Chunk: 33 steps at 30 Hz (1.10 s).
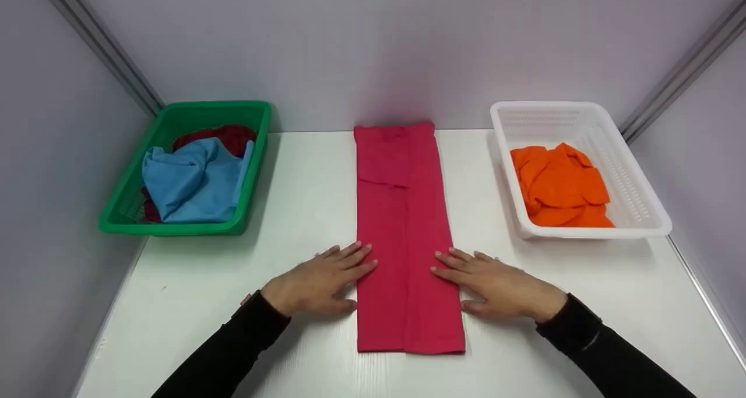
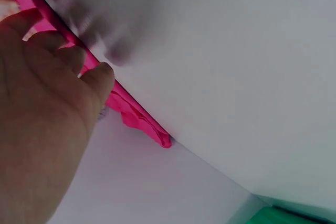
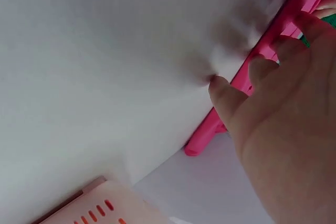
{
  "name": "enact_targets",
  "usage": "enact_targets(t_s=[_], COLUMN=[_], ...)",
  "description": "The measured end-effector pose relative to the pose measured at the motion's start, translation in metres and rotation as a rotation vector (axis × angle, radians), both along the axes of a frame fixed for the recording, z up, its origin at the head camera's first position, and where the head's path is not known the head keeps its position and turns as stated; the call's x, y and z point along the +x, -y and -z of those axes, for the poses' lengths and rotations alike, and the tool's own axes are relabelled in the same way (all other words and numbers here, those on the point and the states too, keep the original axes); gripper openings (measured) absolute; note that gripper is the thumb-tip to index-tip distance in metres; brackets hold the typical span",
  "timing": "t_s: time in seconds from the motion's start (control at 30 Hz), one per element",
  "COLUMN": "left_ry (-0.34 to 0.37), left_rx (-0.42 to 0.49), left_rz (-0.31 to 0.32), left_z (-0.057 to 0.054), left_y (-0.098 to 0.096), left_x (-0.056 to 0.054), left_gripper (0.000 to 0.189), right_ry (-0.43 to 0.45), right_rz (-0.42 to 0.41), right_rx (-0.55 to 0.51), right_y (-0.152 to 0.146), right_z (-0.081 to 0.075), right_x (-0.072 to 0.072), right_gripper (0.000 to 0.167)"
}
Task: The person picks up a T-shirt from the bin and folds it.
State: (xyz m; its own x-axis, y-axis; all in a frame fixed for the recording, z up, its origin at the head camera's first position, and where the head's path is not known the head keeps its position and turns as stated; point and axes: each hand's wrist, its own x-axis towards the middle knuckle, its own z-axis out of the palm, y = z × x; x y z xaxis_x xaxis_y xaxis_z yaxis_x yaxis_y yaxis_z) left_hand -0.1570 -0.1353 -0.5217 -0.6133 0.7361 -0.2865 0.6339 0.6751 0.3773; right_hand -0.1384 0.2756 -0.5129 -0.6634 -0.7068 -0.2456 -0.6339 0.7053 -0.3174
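Observation:
A dark pink garment (image 1: 382, 223), folded into a long narrow strip, lies on the white table between both hands. Its far end reaches the back wall, and a folded flap shows near that end. On its left edge rest the fingertips of my left hand (image 1: 326, 281), fingers straight and spread. My right hand (image 1: 495, 284) touches the right edge in much the same way, fingers extended. Both wrist views show the pink cloth (image 2: 139, 114) beyond the fingers; nothing is gripped in the left hand (image 2: 47, 108) or the right hand (image 3: 294, 114).
At the back left stands a green basket (image 1: 175, 229) holding a light blue cloth (image 1: 195, 182) and a dark red cloth (image 1: 227, 137). A white basket (image 1: 594, 233) with an orange cloth (image 1: 559, 185) stands at the back right. Pale walls (image 1: 326, 54) enclose the table (image 1: 315, 200).

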Motion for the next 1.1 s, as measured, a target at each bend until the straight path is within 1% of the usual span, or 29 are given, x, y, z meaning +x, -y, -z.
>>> enact_targets(t_s=[0.1, 0.2, 0.3, 0.33, 0.4, 0.47, 0.53, 0.6, 0.63, 0.7, 0.77, 0.87, 0.93, 1.0, 1.1], left_ry=[-0.059, -0.099, -0.11, -0.113, -0.122, -0.1, -0.062, -0.004, 0.013, 0.016, -0.022, -0.119, -0.159, -0.163, -0.13], left_rx=[-0.041, -0.062, -0.063, -0.055, -0.032, 0.01, 0.083, 0.187, 0.241, 0.369, 0.486, 0.614, 0.679, 0.729, 0.777], left_rz=[0.022, 0.069, 0.116, 0.123, 0.122, 0.097, 0.06, 0.006, -0.019, -0.047, -0.048, -0.006, 0.026, 0.047, 0.046], left_z=[0.001, 0.003, 0.004, 0.004, 0.002, -0.002, -0.006, -0.01, -0.013, -0.018, -0.023, -0.032, -0.037, -0.041, -0.046], left_y=[-0.009, -0.021, -0.03, -0.033, -0.036, -0.037, -0.036, -0.033, -0.032, -0.028, -0.025, -0.021, -0.018, -0.015, -0.012], left_x=[0.008, 0.017, 0.023, 0.024, 0.023, 0.02, 0.016, 0.011, 0.01, 0.007, 0.007, 0.007, 0.009, 0.011, 0.014], left_gripper=[0.102, 0.103, 0.091, 0.085, 0.071, 0.061, 0.054, 0.05, 0.048, 0.043, 0.038, 0.033, 0.032, 0.03, 0.029], right_ry=[-0.065, -0.19, -0.317, -0.34, -0.356, -0.326, -0.28, -0.235, -0.218, -0.201, -0.208, -0.235, -0.229, -0.19, -0.119], right_rz=[-0.021, -0.095, -0.197, -0.222, -0.24, -0.217, -0.165, -0.107, -0.081, -0.04, -0.022, -0.034, -0.055, -0.079, -0.106], right_rx=[0.017, 0.044, 0.072, 0.074, 0.073, 0.042, -0.016, -0.099, -0.147, -0.235, -0.324, -0.434, -0.495, -0.539, -0.591], right_y=[0.006, 0.015, 0.023, 0.024, 0.026, 0.026, 0.026, 0.025, 0.025, 0.024, 0.023, 0.02, 0.017, 0.015, 0.012], right_z=[0.003, 0.007, 0.011, 0.011, 0.01, 0.006, 0.001, -0.006, -0.009, -0.016, -0.023, -0.033, -0.04, -0.047, -0.054], right_x=[0.003, 0.01, 0.017, 0.018, 0.017, 0.013, 0.009, 0.004, 0.002, -0.001, -0.003, -0.003, -0.002, 0.0, 0.002], right_gripper=[0.079, 0.077, 0.072, 0.072, 0.073, 0.077, 0.074, 0.068, 0.064, 0.057, 0.055, 0.057, 0.058, 0.06, 0.057])
